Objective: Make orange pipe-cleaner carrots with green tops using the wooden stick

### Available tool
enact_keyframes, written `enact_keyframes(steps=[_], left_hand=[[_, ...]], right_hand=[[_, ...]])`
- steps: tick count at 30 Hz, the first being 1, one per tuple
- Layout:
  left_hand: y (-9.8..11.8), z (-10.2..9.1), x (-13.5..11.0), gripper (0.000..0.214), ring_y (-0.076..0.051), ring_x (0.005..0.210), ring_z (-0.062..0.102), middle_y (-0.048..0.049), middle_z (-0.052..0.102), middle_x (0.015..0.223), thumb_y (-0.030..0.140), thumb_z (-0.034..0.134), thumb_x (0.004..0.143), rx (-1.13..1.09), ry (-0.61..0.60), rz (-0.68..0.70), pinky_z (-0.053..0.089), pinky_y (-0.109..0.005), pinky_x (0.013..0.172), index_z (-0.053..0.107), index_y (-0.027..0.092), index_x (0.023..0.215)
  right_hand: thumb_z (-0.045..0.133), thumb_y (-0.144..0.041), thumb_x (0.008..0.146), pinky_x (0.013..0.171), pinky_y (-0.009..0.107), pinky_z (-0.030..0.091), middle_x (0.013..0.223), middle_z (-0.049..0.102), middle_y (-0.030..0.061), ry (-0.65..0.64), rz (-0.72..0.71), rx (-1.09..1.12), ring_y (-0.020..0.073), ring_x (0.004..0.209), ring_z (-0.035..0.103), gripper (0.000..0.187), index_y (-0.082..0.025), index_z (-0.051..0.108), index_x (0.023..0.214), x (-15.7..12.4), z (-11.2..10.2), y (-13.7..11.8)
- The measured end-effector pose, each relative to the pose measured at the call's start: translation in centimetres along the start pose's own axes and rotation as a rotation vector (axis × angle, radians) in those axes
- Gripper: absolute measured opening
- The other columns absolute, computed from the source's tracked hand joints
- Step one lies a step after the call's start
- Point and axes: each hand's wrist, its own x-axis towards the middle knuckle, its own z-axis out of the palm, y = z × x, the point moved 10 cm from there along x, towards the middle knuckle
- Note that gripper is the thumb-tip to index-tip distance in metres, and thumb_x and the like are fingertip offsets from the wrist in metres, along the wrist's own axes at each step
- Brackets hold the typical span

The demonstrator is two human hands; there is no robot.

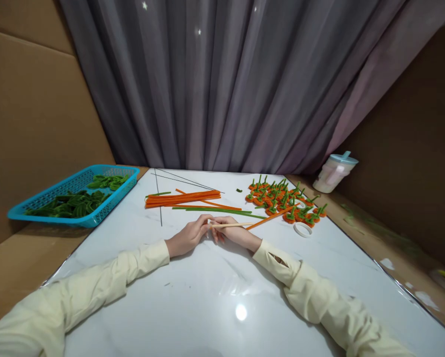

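Note:
My left hand (191,235) and my right hand (233,231) meet above the middle of the white table, fingertips together. A thin pale wooden stick (232,225) lies across my right hand, its left end between the fingers of both hands. The right fingers are closed on it. My left fingers are pinched at that end; whatever they hold is hidden. Just past my right wrist an orange pipe cleaner (270,217) slants toward several small orange pumpkin shapes (282,198) with green stems. Behind the hands are a bundle of orange pipe cleaners (183,199) and long green pipe cleaners (217,210).
At the left stands a blue basket (96,218) with curled green pieces (74,204). A white ring (303,229) lies by the pumpkin shapes. A lidded cup (334,173) is at the right. Thin black wires (185,177) lie toward the grey curtain (193,99). Cardboard walls flank the table (170,312).

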Motion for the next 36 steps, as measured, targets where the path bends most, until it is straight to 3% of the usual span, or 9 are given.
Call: enact_keyframes(steps=[5, 9, 15, 19, 23, 30, 36], left_hand=[[-0.1, -0.6, -0.1, 0.021, -0.014, 0.070, 0.055, -0.0026, 0.055, 0.076, 0.028, 0.027, 0.092, 0.137, 0.099, 0.033, 0.043, -0.024, 0.066, 0.045, 0.018, 0.088], [-0.1, -1.2, -0.3, 0.019, -0.014, 0.065, 0.053, -0.0020, 0.055, 0.073, 0.026, 0.028, 0.091, 0.186, 0.173, 0.044, 0.043, -0.024, 0.064, 0.045, 0.019, 0.087], [-0.1, -2.1, -0.1, 0.018, -0.013, 0.063, 0.054, -0.0024, 0.057, 0.075, 0.025, 0.030, 0.091, 0.244, 0.246, 0.044, 0.044, -0.024, 0.064, 0.047, 0.018, 0.088], [-0.3, -2.3, 0.0, 0.016, -0.013, 0.063, 0.055, -0.0019, 0.056, 0.073, 0.023, 0.031, 0.090, 0.270, 0.261, 0.050, 0.044, -0.024, 0.064, 0.045, 0.018, 0.084], [-0.7, -2.3, 0.1, 0.016, -0.014, 0.062, 0.055, -0.0011, 0.055, 0.071, 0.023, 0.030, 0.090, 0.281, 0.272, 0.022, 0.043, -0.024, 0.062, 0.043, 0.019, 0.081], [-0.7, -2.6, 0.1, 0.016, -0.014, 0.060, 0.053, -0.0008, 0.053, 0.070, 0.023, 0.031, 0.090, 0.279, 0.294, 0.004, 0.041, -0.024, 0.061, 0.043, 0.019, 0.080], [-0.9, -2.6, 0.1, 0.020, -0.013, 0.059, 0.050, -0.0002, 0.051, 0.066, 0.024, 0.033, 0.091, 0.317, 0.291, 0.017, 0.039, -0.024, 0.060, 0.044, 0.019, 0.074]], right_hand=[[0.045, -0.026, 0.083, 0.041, 0.019, 0.029, 0.048, 0.054, 0.0001, -0.019, 0.010, -0.014, 0.0066, 0.041, 0.041, 0.025, -0.015, 0.049, 0.061, 0.0, 0.3, 0.1], [0.043, -0.026, 0.084, 0.042, 0.021, 0.026, 0.046, 0.051, -0.0012, -0.035, 0.017, -0.016, 0.0073, 0.041, 0.040, 0.024, -0.016, 0.046, 0.063, 0.0, 0.6, 0.1], [0.034, -0.039, 0.089, 0.048, 0.023, 0.030, 0.047, 0.049, -0.0023, -0.042, 0.013, -0.065, 0.0088, 0.043, 0.040, 0.032, -0.015, 0.048, 0.073, 0.1, 0.9, 0.4], [0.037, -0.040, 0.089, 0.056, 0.023, 0.034, 0.052, 0.049, -0.0017, -0.043, -0.027, -0.152, 0.0094, 0.051, 0.043, 0.036, -0.015, 0.049, 0.065, -0.2, 0.9, -0.2], [0.038, -0.029, 0.090, 0.058, 0.021, 0.032, 0.055, 0.047, -0.0035, -0.023, -0.097, -0.451, 0.0088, 0.053, 0.042, 0.032, -0.016, 0.045, 0.062, -0.7, 1.3, -1.3], [0.039, -0.020, 0.088, 0.051, 0.022, 0.024, 0.061, 0.055, -0.0003, 0.187, -0.214, -1.033, 0.0098, 0.050, 0.043, 0.018, -0.017, 0.050, 0.075, -1.7, 1.1, -2.7], [0.046, -0.012, 0.075, 0.050, 0.027, 0.020, 0.061, 0.058, 0.0032, 0.202, -0.396, -1.445, 0.0139, 0.053, 0.048, 0.006, -0.015, 0.052, 0.076, -2.3, 2.2, -3.2]])
